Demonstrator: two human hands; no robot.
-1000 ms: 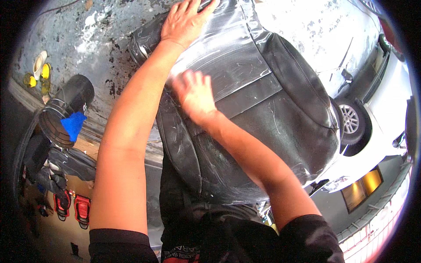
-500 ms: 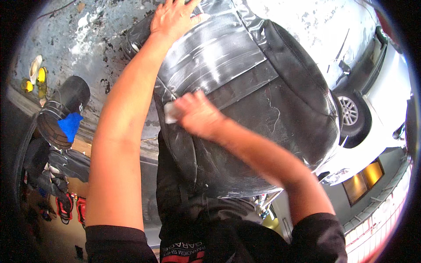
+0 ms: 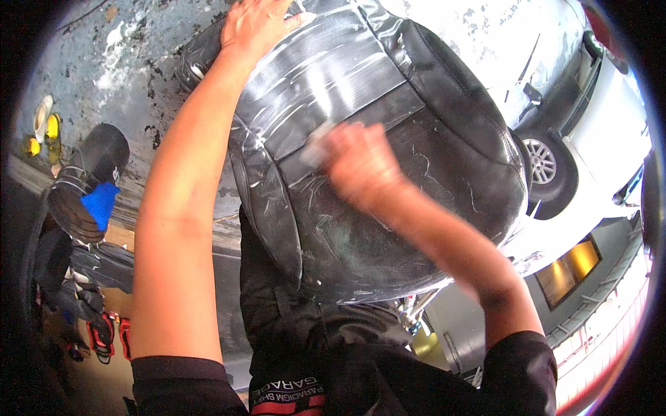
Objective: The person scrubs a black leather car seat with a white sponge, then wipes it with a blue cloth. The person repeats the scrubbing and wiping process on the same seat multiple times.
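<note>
from here i see the seat (image 3: 444, 163) mid-view; left hand (image 3: 255, 29) spread on it at eleven o'clock, right hand (image 3: 364, 165) grasping a blurred pale pad (image 3: 316, 150), apparently rubbing. another stroke calls for steady bracing.

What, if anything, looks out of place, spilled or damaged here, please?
White, smeary streaks stand out across the far half of the black, leather-like seat. At upper left, the grey floor looks worn, blotched with white and dark patches.
</note>
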